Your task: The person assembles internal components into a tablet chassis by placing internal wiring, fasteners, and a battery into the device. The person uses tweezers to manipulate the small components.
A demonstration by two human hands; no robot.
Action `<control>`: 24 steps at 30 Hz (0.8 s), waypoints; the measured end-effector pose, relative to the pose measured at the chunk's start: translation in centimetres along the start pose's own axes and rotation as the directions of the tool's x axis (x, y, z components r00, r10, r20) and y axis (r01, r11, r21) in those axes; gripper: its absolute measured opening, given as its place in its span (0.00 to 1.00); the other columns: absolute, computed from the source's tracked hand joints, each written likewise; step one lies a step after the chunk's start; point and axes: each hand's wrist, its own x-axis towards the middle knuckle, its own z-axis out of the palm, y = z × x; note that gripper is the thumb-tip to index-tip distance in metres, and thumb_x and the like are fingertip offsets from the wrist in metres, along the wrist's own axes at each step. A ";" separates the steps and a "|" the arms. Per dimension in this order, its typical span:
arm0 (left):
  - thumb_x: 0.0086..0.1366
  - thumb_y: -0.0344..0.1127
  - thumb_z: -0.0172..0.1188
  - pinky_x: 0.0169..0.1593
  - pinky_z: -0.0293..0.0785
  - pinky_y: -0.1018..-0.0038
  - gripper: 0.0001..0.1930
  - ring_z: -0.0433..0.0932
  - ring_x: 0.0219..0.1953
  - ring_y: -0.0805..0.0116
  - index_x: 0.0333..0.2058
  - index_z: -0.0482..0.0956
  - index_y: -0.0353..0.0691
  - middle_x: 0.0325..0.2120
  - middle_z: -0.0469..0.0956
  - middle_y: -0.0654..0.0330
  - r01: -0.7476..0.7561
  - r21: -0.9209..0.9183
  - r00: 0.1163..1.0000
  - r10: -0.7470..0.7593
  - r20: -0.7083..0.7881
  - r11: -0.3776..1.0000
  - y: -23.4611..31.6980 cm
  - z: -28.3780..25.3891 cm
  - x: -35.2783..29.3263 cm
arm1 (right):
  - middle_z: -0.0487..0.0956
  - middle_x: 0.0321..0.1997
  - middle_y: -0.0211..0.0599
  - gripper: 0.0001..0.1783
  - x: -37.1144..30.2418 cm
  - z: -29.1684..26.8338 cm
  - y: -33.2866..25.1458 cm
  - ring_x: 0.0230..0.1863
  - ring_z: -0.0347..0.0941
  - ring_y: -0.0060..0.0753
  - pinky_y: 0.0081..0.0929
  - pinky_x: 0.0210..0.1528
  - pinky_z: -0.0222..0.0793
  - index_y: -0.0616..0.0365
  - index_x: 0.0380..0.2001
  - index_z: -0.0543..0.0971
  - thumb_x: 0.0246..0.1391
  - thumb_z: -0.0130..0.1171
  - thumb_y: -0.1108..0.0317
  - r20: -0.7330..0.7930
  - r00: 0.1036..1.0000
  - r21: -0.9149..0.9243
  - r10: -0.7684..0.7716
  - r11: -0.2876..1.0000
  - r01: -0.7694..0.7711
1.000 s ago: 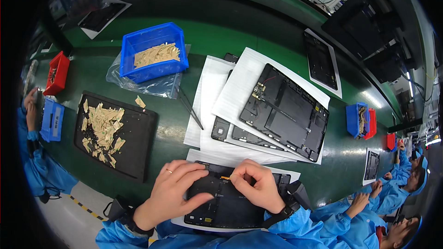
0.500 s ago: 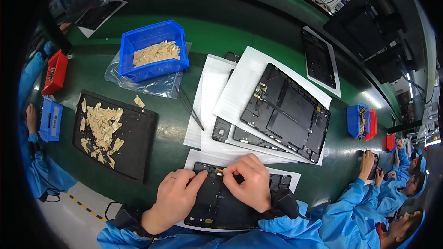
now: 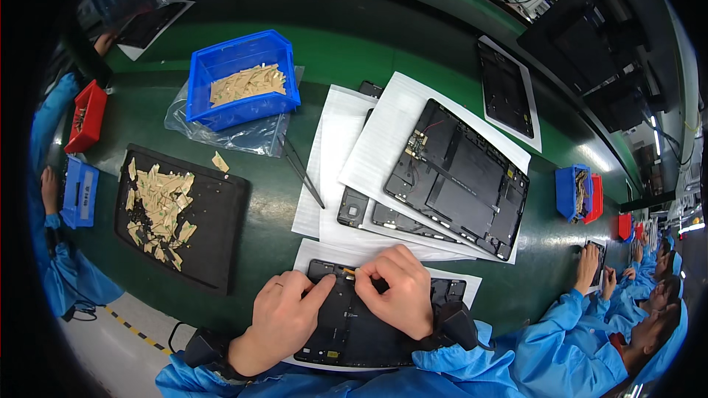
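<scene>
On green bench (image 3: 317, 51): dark tablet shell (image 3: 346, 332) on white foam sheet (image 3: 310, 254), nearest the person. Left hand (image 3: 284, 317) pressed flat on it, forefinger extended; right hand (image 3: 398, 287) pinching small yellow strip (image 3: 348, 271) at its top edge. Beyond: blue bin (image 3: 240, 77), black tray (image 3: 181, 217) of tan strips, stacked open tablets (image 3: 457, 177). Blue-sleeved co-workers along both sides.

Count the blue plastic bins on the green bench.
3: a large blue bin of tan strips at upper left, a small blue bin at the far left edge, and another small blue bin at right. Others may be hidden.
</scene>
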 end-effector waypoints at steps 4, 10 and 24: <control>0.48 0.24 0.62 0.30 0.69 0.69 0.15 0.69 0.23 0.64 0.38 0.82 0.38 0.22 0.65 0.60 0.004 -0.004 1.000 -0.004 0.004 1.000 -0.1 0.2 0.1 | 0.72 0.18 0.33 0.06 0.0 0.1 0.0 0.22 0.68 0.34 0.27 0.24 0.65 0.59 0.17 0.76 0.37 0.64 0.77 0.003 1.000 -0.016 0.005 1.000 -0.005; 0.48 0.24 0.61 0.30 0.68 0.69 0.15 0.69 0.23 0.64 0.38 0.82 0.39 0.22 0.64 0.60 0.007 0.013 1.000 -0.007 0.009 1.000 0.0 0.1 0.1 | 0.72 0.18 0.33 0.06 0.0 0.0 0.0 0.22 0.68 0.34 0.27 0.24 0.65 0.59 0.17 0.76 0.36 0.64 0.77 0.002 1.000 -0.021 -0.005 1.000 0.006; 0.46 0.27 0.58 0.29 0.61 0.71 0.20 0.68 0.25 0.68 0.41 0.82 0.45 0.23 0.62 0.64 -0.081 0.197 0.994 0.065 0.086 0.977 0.0 0.0 0.2 | 0.71 0.22 0.31 0.08 -0.5 0.2 0.2 0.27 0.69 0.35 0.28 0.28 0.66 0.55 0.20 0.75 0.37 0.67 0.74 0.029 0.994 -0.131 -0.107 0.985 0.109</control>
